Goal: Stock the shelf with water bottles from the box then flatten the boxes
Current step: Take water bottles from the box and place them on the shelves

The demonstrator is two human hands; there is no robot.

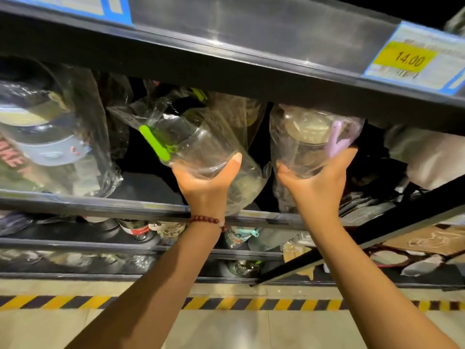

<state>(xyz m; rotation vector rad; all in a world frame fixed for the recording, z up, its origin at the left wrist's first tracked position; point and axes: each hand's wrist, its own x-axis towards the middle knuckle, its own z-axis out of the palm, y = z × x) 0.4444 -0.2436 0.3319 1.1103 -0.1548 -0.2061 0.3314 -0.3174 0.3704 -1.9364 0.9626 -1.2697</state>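
Note:
My left hand [205, 183] grips the base of a clear water bottle with a green strap [181, 144], wrapped in a plastic bag and tilted into the dark shelf [125, 205]. My right hand [318, 183] grips the base of a second clear bottle with a lilac strap [309, 137], also bagged, just to the right. Both bottles sit above the shelf's front rail, side by side with a narrow gap between them. A red bead bracelet [207, 220] circles my left wrist. No box is in view.
A bagged bottle with a grey lid [45, 142] stands at the shelf's left. The upper shelf edge carries a yellow 14.00 price tag [407, 59]. Lower shelves hold more bottles [141, 229] and brown cardboard [427, 239]. Yellow-black tape [75, 302] runs along the floor.

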